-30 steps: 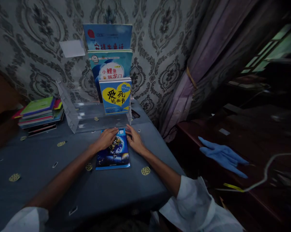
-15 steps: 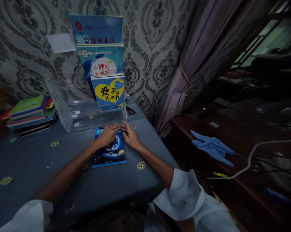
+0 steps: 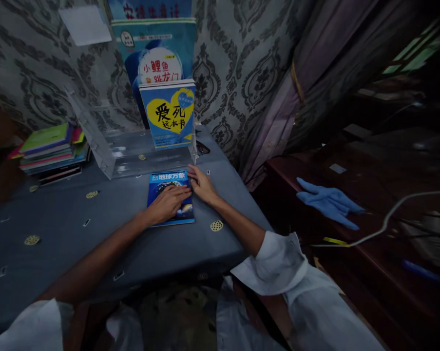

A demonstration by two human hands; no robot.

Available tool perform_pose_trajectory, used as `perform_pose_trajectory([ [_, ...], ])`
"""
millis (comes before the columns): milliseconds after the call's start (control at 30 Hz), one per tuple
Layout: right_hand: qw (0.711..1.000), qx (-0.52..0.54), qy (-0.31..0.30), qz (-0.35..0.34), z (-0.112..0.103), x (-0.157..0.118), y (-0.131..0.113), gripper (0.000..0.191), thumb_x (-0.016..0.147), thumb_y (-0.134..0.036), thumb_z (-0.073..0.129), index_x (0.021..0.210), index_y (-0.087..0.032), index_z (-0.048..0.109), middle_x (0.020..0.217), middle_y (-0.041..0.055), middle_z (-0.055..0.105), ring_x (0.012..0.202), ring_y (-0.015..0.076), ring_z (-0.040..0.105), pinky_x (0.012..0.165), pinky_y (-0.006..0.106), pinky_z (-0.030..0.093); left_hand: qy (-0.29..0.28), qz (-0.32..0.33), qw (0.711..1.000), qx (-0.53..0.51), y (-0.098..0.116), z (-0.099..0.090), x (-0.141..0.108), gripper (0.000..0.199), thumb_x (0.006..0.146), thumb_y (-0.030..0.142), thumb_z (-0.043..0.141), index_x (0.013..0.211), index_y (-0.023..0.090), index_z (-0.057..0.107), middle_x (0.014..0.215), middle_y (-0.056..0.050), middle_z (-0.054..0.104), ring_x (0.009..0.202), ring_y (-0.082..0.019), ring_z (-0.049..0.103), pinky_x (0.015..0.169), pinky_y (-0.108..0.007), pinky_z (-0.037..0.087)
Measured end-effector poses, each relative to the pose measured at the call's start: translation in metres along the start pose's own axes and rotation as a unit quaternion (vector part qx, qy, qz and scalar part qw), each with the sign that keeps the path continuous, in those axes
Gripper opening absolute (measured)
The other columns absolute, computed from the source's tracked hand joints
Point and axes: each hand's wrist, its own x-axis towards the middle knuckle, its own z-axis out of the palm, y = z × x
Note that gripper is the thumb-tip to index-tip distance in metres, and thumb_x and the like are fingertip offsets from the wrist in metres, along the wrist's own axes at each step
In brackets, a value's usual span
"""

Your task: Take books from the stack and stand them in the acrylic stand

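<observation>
A dark blue book (image 3: 157, 190) with a globe on its cover lies flat on the cloth in front of a clear acrylic rack (image 3: 128, 170). My left hand (image 3: 168, 202) rests flat on the middle of that cover, fingers stretched out toward the right. At the book's upper right edge is my right hand (image 3: 203, 185), its fingers extended and loosely together, with nothing visibly gripped. On the rack's right side, a blue book with a yellow heart (image 3: 170, 117) stands in front of a teal book (image 3: 152, 51), and a taller blue book (image 3: 150, 9) rises behind them.
A stack of thin books (image 3: 55, 151) sits left on the grey-blue tablecloth (image 3: 106, 219). Dark-framed glasses (image 3: 203, 148) lie behind the rack's right end. Right of the table, a dark red surface holds a blue glove (image 3: 329, 202) and a pale cable (image 3: 384, 224).
My left hand has slid down from the book's top edge to its middle, uncovering the title. My right hand stays at the right edge. The camera view has tilted downward.
</observation>
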Motion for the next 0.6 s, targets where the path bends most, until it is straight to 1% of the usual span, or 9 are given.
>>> perform_pose_trajectory([
  [133,1.000,-0.014,-0.014,-0.010,0.000,-0.001,-0.003,0.061,0.084,-0.008,0.044,0.143,-0.018,0.046,0.138,0.0126,0.060,0.124,0.0242,0.062,0.109,0.047,0.049,-0.013,0.012,1.000,-0.016,0.022,-0.003,-0.019,0.043,0.101,0.018,0.036,0.138,0.023,0.059,0.146,-0.006,0.057,0.141,-0.022,0.046,0.118,-0.047,0.032],
  [233,0.998,-0.044,-0.019,-0.027,-0.002,-0.002,-0.006,0.055,0.085,-0.010,0.045,0.139,-0.021,0.051,0.136,0.0088,0.061,0.124,0.0230,0.060,0.111,0.046,0.047,-0.018,0.027,0.999,-0.029,0.036,-0.004,-0.034,0.046,0.101,0.016,0.035,0.141,0.025,0.055,0.148,-0.005,0.056,0.141,-0.021,0.045,0.119,-0.047,0.031],
  [333,0.995,-0.084,-0.031,-0.050,-0.003,-0.003,-0.009,0.049,0.087,-0.014,0.048,0.134,-0.024,0.056,0.134,0.0071,0.063,0.124,0.0236,0.059,0.112,0.046,0.045,-0.025,0.042,0.998,-0.043,0.044,-0.003,-0.044,0.048,0.100,0.016,0.036,0.144,0.028,0.052,0.149,-0.004,0.054,0.142,-0.021,0.045,0.119,-0.047,0.032],
  [433,0.990,-0.116,-0.051,-0.058,-0.003,-0.005,-0.009,0.045,0.088,-0.019,0.053,0.132,-0.022,0.058,0.133,0.0094,0.063,0.123,0.0255,0.058,0.110,0.046,0.045,-0.033,0.050,0.997,-0.047,0.046,-0.001,-0.049,0.047,0.101,0.016,0.036,0.143,0.028,0.053,0.149,-0.004,0.055,0.142,-0.020,0.046,0.119,-0.045,0.033],
  [500,0.987,-0.136,-0.063,-0.059,-0.002,-0.006,-0.007,0.043,0.089,-0.022,0.055,0.132,-0.020,0.059,0.134,0.0116,0.063,0.124,0.0269,0.057,0.110,0.047,0.044,-0.032,0.048,0.997,-0.045,0.044,0.000,-0.049,0.047,0.100,0.015,0.037,0.142,0.029,0.054,0.149,-0.003,0.055,0.140,-0.019,0.047,0.118,-0.043,0.033],
  [600,0.983,-0.157,-0.075,-0.062,-0.001,-0.007,-0.005,0.042,0.091,-0.024,0.056,0.132,-0.020,0.059,0.137,0.0121,0.062,0.129,0.0275,0.054,0.112,0.049,0.041,-0.012,0.018,0.999,-0.037,0.030,0.000,-0.047,0.050,0.098,0.013,0.038,0.141,0.032,0.055,0.148,-0.001,0.055,0.139,-0.017,0.048,0.118,-0.042,0.034],
])
